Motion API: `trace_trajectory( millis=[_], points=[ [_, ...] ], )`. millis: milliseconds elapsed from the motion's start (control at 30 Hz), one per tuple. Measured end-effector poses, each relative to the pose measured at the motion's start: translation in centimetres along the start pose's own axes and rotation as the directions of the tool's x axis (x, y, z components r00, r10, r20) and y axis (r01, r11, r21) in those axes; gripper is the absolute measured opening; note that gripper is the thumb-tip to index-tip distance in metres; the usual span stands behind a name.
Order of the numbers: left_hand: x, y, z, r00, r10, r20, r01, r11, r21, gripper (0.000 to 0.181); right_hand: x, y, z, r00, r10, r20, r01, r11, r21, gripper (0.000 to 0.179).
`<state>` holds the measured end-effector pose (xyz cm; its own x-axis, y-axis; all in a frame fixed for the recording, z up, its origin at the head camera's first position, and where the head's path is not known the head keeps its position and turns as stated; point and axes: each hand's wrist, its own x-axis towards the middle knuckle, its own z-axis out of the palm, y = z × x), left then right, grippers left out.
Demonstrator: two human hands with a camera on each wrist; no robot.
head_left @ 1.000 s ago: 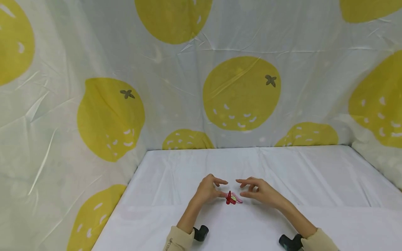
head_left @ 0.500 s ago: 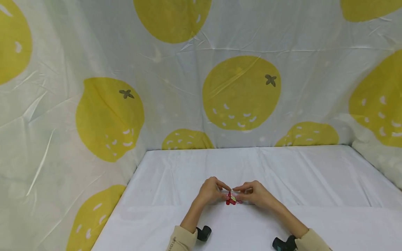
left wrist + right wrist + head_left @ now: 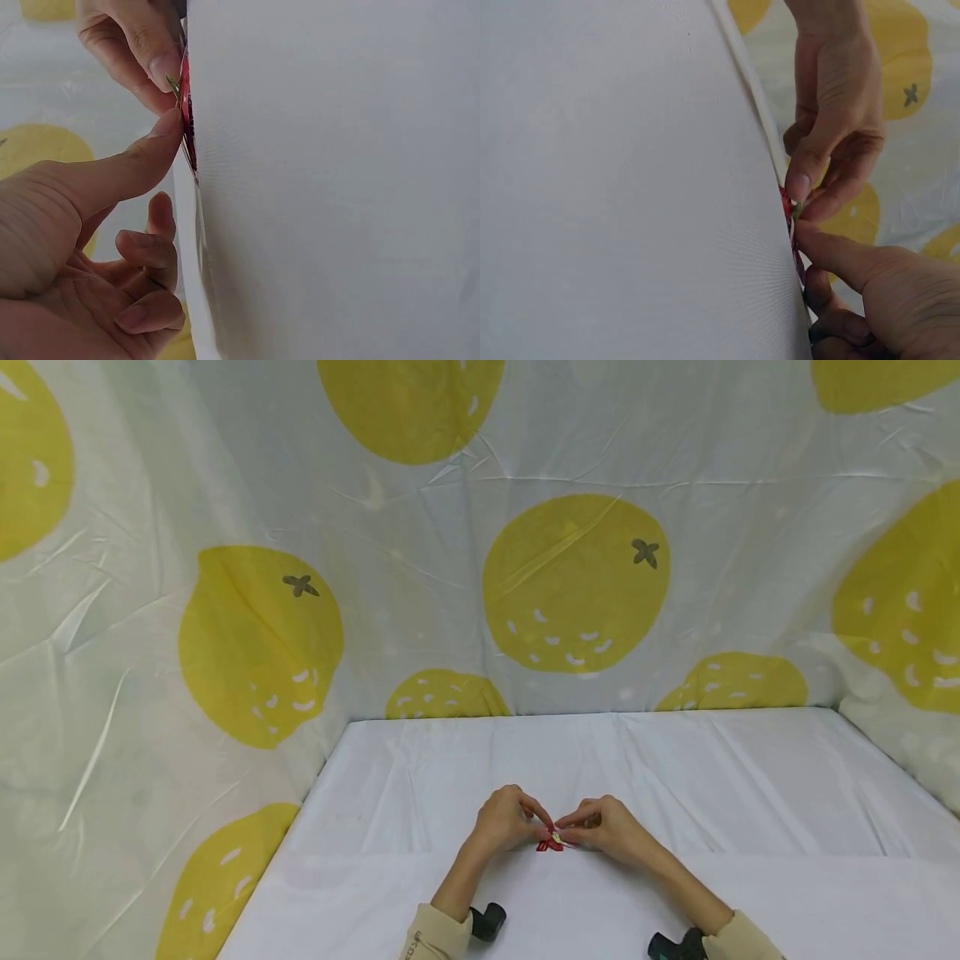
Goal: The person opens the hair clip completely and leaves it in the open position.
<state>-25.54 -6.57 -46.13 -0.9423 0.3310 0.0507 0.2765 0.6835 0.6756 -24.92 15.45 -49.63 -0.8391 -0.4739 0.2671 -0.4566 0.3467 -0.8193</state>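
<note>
A small bunch of what look like snap hair clips lies on the white cloth, red hair clips (image 3: 550,847) in front and a pale yellow-green hair clip (image 3: 557,837) among them. My left hand (image 3: 498,818) pinches at the bunch from the left with thumb and forefinger. From the right, the thumb and forefinger of my right hand (image 3: 611,831) close on it too, the fingertips of both hands almost meeting. The left wrist view shows red clips (image 3: 186,82) edge-on beside the thumb. Fingers cover most of the bunch, so which clip each hand grips is partly hidden.
White cloth covers the table (image 3: 375,893), with a fold line running across it near the hands. Behind and at the sides hangs a pale curtain (image 3: 420,568) printed with yellow lemons. A black wrist camera (image 3: 491,922) sits at each cuff.
Both hands have come inward and slightly down onto the clips, from fingers spread apart to fingertips pinching. The pink clip seen earlier is now mostly covered by the right fingers.
</note>
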Motion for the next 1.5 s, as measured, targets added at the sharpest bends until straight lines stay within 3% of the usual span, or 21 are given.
trace_trajectory(
  millis=[400, 867, 1167, 1500],
  points=[
    [0.12, 0.13, 0.46, 1.0, 0.028, -0.01, -0.028, 1.0, -0.007, 0.011, 0.14, -0.18, 0.34, 0.999, -0.01, -0.038, 0.009, 0.999, -0.035, 0.011],
    [0.05, 0.2, 0.5, 1.0, 0.011, 0.012, -0.01, 0.999, -0.051, 0.008, 0.04, 0.0, 0.11, 0.999, 0.018, -0.038, -0.02, 0.999, -0.038, 0.009],
    [0.21, 0.16, 0.66, 1.0, 0.0, 0.011, 0.001, 0.993, -0.116, 0.009, 0.1, -0.45, 0.39, 0.995, 0.089, -0.055, -0.091, 0.995, -0.037, 0.006],
    [-0.18, 0.18, 0.0, 0.999, -0.016, 0.036, 0.02, 0.995, -0.094, 0.009, 0.03, -0.45, 0.58, 0.996, 0.074, -0.057, -0.075, 0.997, -0.015, 0.014]
  ],
)
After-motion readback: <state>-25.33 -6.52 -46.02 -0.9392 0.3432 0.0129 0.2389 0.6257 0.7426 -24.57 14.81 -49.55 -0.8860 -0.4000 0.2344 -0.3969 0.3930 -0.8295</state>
